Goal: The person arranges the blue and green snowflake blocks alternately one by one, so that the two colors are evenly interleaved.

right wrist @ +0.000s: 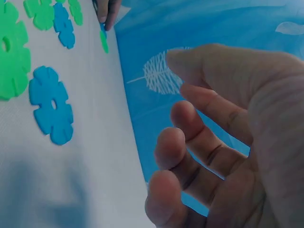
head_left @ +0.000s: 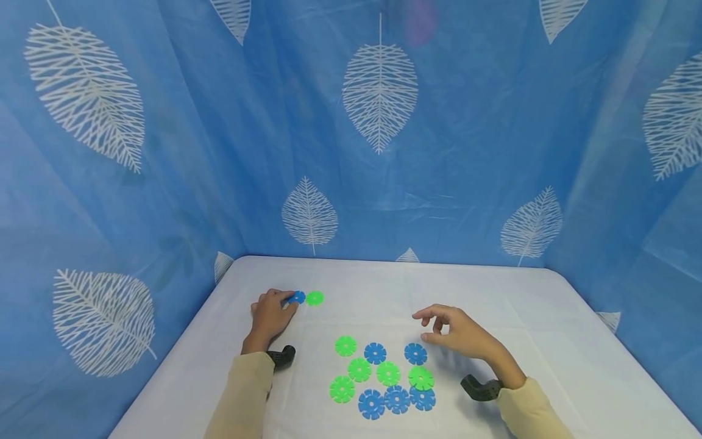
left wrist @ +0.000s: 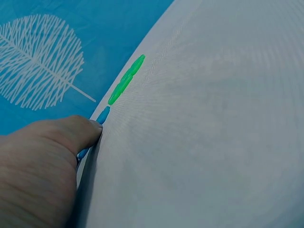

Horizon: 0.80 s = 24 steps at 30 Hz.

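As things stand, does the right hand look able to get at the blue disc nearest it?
Probably yes: the right hand hovers close by, holding nothing, and that blue disc lies uncovered on the table, with nothing apparent between them.

Blue leaf-patterned fabric (head_left: 362, 183) backs a white table (head_left: 493, 292).

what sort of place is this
Probably a curtained-off tabletop recording booth: blue leaf-print cloth hangs behind and beside a white table, and two wrist cameras are in view.
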Motion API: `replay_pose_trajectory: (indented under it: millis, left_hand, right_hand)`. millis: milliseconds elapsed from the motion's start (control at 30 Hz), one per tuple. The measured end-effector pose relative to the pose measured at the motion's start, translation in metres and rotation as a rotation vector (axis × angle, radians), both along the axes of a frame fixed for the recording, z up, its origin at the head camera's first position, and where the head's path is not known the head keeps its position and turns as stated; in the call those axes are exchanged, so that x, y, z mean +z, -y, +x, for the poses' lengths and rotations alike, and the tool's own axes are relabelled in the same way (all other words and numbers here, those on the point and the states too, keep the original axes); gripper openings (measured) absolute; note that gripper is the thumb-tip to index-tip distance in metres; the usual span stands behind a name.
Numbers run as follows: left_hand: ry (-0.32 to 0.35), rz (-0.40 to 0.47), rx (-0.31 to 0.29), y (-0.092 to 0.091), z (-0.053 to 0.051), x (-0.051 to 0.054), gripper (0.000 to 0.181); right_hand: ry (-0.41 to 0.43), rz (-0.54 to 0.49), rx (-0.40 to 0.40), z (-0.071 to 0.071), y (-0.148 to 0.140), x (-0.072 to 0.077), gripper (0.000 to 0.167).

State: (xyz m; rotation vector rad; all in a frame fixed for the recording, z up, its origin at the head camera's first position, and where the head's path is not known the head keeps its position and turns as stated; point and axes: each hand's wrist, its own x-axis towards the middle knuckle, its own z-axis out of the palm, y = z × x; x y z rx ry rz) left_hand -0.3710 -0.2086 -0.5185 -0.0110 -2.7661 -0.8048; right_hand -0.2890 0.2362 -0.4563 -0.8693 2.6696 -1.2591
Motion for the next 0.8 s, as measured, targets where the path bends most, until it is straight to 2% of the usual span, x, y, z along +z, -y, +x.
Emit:
replay_pose_trajectory:
  millis: [300,633,800]
  left_hand:
    - [0.018,0.019,-0.003,-0.003,0.002,0.001,0.041]
    - [0.009,0.008,-0.003,0.001,0.002,-0.004,0.042]
    - [0.001,0.022,-0.005,0.0,0.0,-0.001,0.042]
  right_hand:
    - [0.115,0.016,0.107,-0.003,-0.009,-0.018,0.038]
    - [0.158,0.055,0.135,-0.006,-0.009,-0.028,0.038]
    - [0.163,0.052,0.144,-0.008,-0.007,-0.029,0.039]
